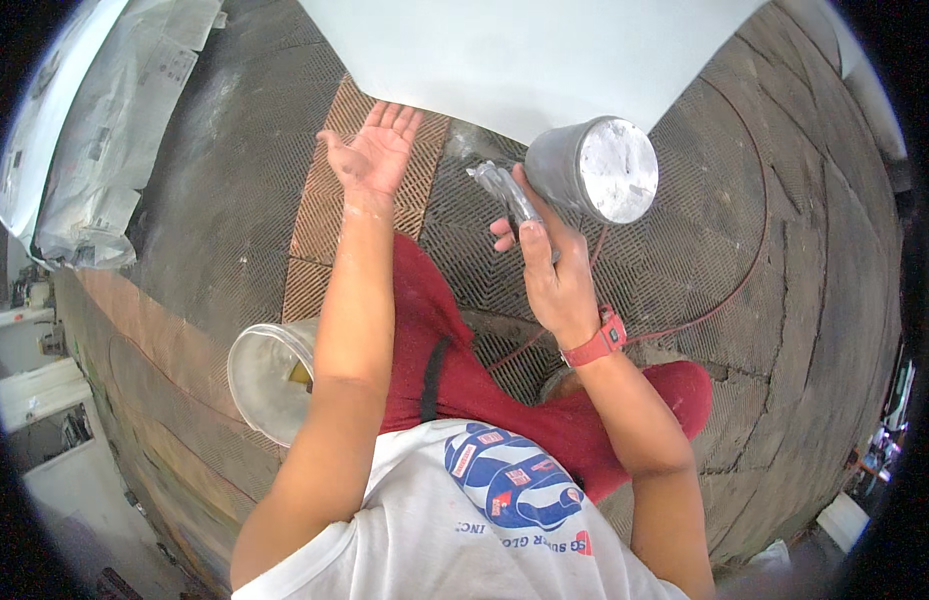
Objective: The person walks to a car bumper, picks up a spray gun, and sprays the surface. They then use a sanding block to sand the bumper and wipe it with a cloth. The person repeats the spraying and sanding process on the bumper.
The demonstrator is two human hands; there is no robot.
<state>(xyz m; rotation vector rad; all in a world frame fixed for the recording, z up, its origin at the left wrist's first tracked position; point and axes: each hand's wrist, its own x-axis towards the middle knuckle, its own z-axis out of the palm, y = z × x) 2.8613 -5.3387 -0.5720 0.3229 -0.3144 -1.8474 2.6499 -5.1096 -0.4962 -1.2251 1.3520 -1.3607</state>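
Note:
A spray gun [506,190] with a silver metal body is gripped in my right hand [554,255]. Its dark grey cup [564,165], topped by a round whitish lid [618,170], leans to the right beside the lower edge of a large white panel [544,60]. My left hand [372,158] is turned palm up, fingers stretched out and thumb apart, with nothing in it. Its fingertips reach the panel's lower left edge; whether they touch it I cannot tell. The gun's nozzle end is hard to make out.
A whitish bucket [274,385] with something yellow inside stands left of my legs. A thin reddish hose [719,312] curves over the grooved, dusty floor [804,330] on the right and passes near my right wrist. At the far left is a panel covered with masking paper [134,120].

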